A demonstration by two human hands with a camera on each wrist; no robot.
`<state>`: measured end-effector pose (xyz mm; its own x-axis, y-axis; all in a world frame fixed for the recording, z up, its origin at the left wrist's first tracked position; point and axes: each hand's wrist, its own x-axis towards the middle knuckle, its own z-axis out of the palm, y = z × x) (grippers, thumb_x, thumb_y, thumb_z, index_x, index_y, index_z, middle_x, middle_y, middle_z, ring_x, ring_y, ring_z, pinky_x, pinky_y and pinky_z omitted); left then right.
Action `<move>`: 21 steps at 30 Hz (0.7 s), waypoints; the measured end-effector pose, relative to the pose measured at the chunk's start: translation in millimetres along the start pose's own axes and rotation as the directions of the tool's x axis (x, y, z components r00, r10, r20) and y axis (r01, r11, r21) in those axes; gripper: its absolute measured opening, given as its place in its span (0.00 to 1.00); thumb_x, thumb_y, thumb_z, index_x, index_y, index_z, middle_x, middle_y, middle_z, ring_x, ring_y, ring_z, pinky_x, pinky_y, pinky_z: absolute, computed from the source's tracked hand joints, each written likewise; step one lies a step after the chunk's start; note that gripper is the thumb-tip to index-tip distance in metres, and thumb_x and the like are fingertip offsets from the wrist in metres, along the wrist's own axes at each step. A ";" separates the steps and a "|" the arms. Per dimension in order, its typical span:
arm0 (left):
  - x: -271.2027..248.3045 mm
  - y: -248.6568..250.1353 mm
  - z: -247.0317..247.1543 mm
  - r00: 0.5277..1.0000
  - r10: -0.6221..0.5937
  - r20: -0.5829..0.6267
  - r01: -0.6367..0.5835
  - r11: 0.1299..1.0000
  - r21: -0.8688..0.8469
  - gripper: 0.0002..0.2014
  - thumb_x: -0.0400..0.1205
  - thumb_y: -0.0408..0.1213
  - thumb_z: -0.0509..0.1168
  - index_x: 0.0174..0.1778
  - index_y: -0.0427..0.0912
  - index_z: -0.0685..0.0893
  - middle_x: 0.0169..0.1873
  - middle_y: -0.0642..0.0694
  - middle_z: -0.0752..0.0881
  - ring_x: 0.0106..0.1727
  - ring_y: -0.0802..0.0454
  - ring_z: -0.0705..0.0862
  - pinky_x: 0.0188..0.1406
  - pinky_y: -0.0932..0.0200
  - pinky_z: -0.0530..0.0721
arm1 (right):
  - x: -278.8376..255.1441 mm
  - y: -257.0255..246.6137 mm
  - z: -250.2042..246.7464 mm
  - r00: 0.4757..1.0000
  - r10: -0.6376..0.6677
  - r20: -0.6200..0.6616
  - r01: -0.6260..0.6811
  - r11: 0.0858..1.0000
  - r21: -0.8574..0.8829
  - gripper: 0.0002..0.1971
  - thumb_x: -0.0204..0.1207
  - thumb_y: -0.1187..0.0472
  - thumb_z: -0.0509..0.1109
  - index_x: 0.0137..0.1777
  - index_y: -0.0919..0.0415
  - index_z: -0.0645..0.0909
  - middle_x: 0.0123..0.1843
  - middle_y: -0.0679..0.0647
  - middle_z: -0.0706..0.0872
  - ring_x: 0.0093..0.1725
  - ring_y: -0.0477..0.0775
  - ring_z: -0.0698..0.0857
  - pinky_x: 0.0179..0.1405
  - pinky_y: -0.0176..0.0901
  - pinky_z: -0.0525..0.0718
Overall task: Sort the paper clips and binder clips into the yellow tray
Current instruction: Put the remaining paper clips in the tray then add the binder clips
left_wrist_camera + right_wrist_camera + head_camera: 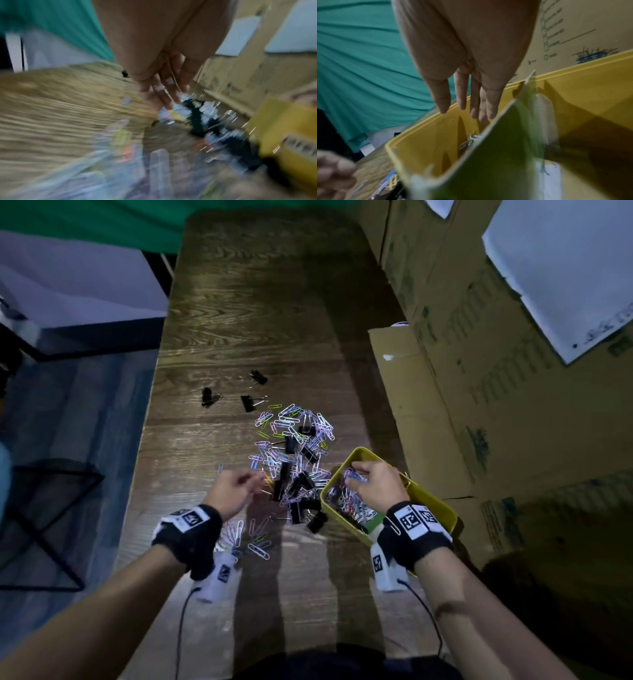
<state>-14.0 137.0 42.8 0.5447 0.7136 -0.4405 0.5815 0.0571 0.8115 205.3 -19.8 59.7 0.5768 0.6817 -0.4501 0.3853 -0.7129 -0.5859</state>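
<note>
The yellow tray point(435, 501) sits on the right side of the desk point(246, 313), near its front, just beside the cardboard boxes point(479, 392), and a green divider point(488, 155) stands upright inside it. Paper clips already lie in the tray's left compartment point(352, 505). To the tray's left, touching its near corner, a mixed heap of paper clips point(294, 436) and black binder clips point(294, 484) spreads across the middle of the desk. Three more black binder clips point(248, 402) lie apart from the heap, farther back and to the left, and a few loose paper clips point(255, 542) lie nearer the person, beside the left wrist. The right hand point(375, 484) hovers over the tray's left compartment; in the head view a small bunch of paper clips point(356, 475) shows at its fingertips, while in the right wrist view the fingers point(462, 97) hang nearly straight down over the tray with nothing clearly between them, so whether it has hold of the clips cannot be told. The left hand point(233, 487) is at the near left edge of the heap, its fingers point(164, 93) bunched and pointing down at the clips; that view is badly blurred, and I cannot tell whether it has anything in its grasp. Both wrists wear black bands with printed markers point(411, 520).
</note>
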 end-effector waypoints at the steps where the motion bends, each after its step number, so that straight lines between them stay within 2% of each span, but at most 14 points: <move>1: 0.5 -19.6 -13.4 0.999 0.040 -0.032 -0.034 0.984 0.176 0.07 0.81 0.29 0.64 0.51 0.39 0.86 0.52 0.37 0.87 0.50 0.48 0.84 0.55 0.55 0.80 | -1.7 -3.3 1.8 1.000 -0.026 -0.014 0.026 1.000 0.002 0.21 0.76 0.55 0.73 0.68 0.56 0.80 0.65 0.54 0.85 0.67 0.55 0.81 0.71 0.48 0.75; 3: 1.1 -57.8 -33.4 0.996 0.080 -0.035 -0.056 0.890 0.452 0.15 0.81 0.32 0.64 0.64 0.36 0.81 0.65 0.37 0.81 0.63 0.44 0.80 0.63 0.56 0.74 | -8.2 -13.1 8.5 0.991 -0.097 -0.089 0.103 0.992 0.070 0.17 0.76 0.54 0.72 0.64 0.52 0.83 0.60 0.51 0.87 0.64 0.54 0.82 0.68 0.50 0.78; 5: -1.6 -92.4 -42.0 0.998 0.059 0.003 -0.049 0.801 0.596 0.25 0.83 0.42 0.61 0.75 0.38 0.70 0.76 0.36 0.67 0.77 0.40 0.66 0.74 0.45 0.66 | -19.6 -26.4 19.6 0.959 -0.196 -0.203 0.223 0.968 0.119 0.11 0.76 0.57 0.72 0.57 0.52 0.87 0.54 0.49 0.88 0.55 0.49 0.84 0.60 0.45 0.82; 7: -11.2 -118.7 -38.7 1.000 0.023 0.021 -0.031 0.726 0.687 0.28 0.84 0.50 0.55 0.79 0.43 0.62 0.81 0.40 0.57 0.81 0.41 0.55 0.75 0.35 0.59 | -33.0 -40.1 33.9 0.900 -0.285 -0.329 0.326 0.942 0.075 0.07 0.76 0.59 0.72 0.52 0.55 0.89 0.51 0.50 0.88 0.47 0.47 0.84 0.53 0.40 0.83; 8: -19.9 -127.2 -32.5 0.999 0.021 0.030 -0.036 0.701 0.712 0.29 0.84 0.52 0.51 0.80 0.43 0.59 0.81 0.41 0.55 0.82 0.42 0.52 0.75 0.35 0.57 | -37.8 -45.0 43.0 0.885 -0.302 -0.353 0.349 0.934 0.078 0.06 0.76 0.60 0.73 0.50 0.56 0.89 0.49 0.51 0.89 0.45 0.47 0.85 0.51 0.42 0.85; 9: -29.8 -132.6 -24.6 0.998 0.033 0.049 -0.058 0.689 0.722 0.32 0.83 0.55 0.47 0.80 0.43 0.57 0.82 0.42 0.53 0.82 0.42 0.50 0.75 0.35 0.55 | -42.6 -49.0 52.2 0.889 -0.315 -0.332 0.364 0.926 0.097 0.06 0.75 0.61 0.73 0.50 0.57 0.89 0.48 0.51 0.89 0.44 0.47 0.86 0.50 0.45 0.87; 10: -39.3 -136.5 -15.9 0.996 0.042 0.075 -0.083 0.692 0.717 0.35 0.80 0.58 0.41 0.81 0.42 0.55 0.82 0.43 0.51 0.82 0.43 0.47 0.76 0.37 0.52 | -47.1 -52.0 63.1 0.912 -0.326 -0.248 0.362 0.924 0.119 0.06 0.75 0.62 0.73 0.50 0.57 0.89 0.48 0.51 0.89 0.44 0.47 0.86 0.50 0.45 0.88; 12: -55.2 -142.3 -4.3 0.988 0.060 0.141 -0.142 0.700 0.700 0.43 0.75 0.67 0.30 0.81 0.43 0.52 0.82 0.45 0.48 0.82 0.46 0.43 0.78 0.43 0.45 | -56.4 -57.9 86.6 0.929 -0.368 0.040 0.362 0.926 0.105 0.09 0.76 0.63 0.72 0.55 0.57 0.88 0.52 0.53 0.88 0.46 0.48 0.87 0.53 0.46 0.87; 13: -60.2 -144.2 -3.9 0.985 0.072 0.158 -0.161 0.717 0.678 0.46 0.73 0.70 0.28 0.81 0.43 0.52 0.82 0.46 0.49 0.82 0.48 0.43 0.78 0.46 0.44 | -60.5 -60.4 98.2 0.901 -0.389 0.192 0.390 0.920 0.030 0.12 0.77 0.63 0.70 0.60 0.57 0.86 0.57 0.55 0.87 0.50 0.50 0.86 0.56 0.46 0.86; 15: -68.1 -142.9 -11.3 0.986 0.118 0.114 -0.163 0.764 0.624 0.41 0.77 0.66 0.38 0.80 0.43 0.59 0.81 0.44 0.58 0.82 0.45 0.55 0.79 0.48 0.54 | -68.5 -65.1 119.4 0.842 -0.364 0.399 0.469 0.858 -0.207 0.19 0.79 0.61 0.67 0.70 0.56 0.78 0.65 0.56 0.80 0.61 0.56 0.82 0.63 0.48 0.80; 17: -78.0 -138.7 -22.7 0.986 0.161 -0.034 -0.105 0.775 0.623 0.33 0.75 0.57 0.54 0.75 0.44 0.68 0.72 0.39 0.71 0.71 0.38 0.72 0.69 0.46 0.74 | -74.6 -67.2 135.5 0.860 -0.278 0.427 0.460 0.784 -0.416 0.26 0.79 0.59 0.65 0.77 0.57 0.67 0.72 0.56 0.71 0.71 0.60 0.73 0.67 0.53 0.74; 18: -82.4 -137.2 -27.0 0.983 0.146 -0.110 -0.047 0.781 0.623 0.33 0.73 0.54 0.60 0.74 0.45 0.69 0.66 0.39 0.74 0.63 0.37 0.76 0.61 0.46 0.79 | -76.2 -68.0 143.2 0.881 -0.236 0.409 0.427 0.768 -0.478 0.28 0.80 0.59 0.64 0.79 0.58 0.61 0.74 0.58 0.68 0.74 0.61 0.69 0.68 0.56 0.71; 19: -86.6 -134.4 -29.4 0.982 0.107 -0.154 0.010 0.789 0.614 0.34 0.70 0.53 0.65 0.73 0.46 0.70 0.62 0.38 0.74 0.58 0.37 0.76 0.58 0.45 0.80 | -77.3 -68.7 150.8 0.898 -0.202 0.392 0.395 0.765 -0.509 0.31 0.80 0.59 0.63 0.81 0.59 0.57 0.76 0.60 0.65 0.76 0.63 0.66 0.70 0.57 0.70; 21: -89.0 -131.5 -25.8 0.988 0.024 -0.152 0.071 0.809 0.583 0.37 0.68 0.50 0.71 0.73 0.46 0.70 0.61 0.38 0.72 0.57 0.37 0.74 0.61 0.45 0.78 | -78.4 -71.2 166.4 0.907 -0.186 0.378 0.373 0.770 -0.517 0.32 0.80 0.58 0.62 0.81 0.61 0.54 0.76 0.62 0.63 0.76 0.64 0.62 0.71 0.59 0.69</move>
<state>-154.5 84.1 -14.9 0.4597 0.8129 -0.3576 0.8615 -0.3104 0.4019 12.8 4.9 24.6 0.1794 0.8132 -0.5537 0.8847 -0.3795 -0.2707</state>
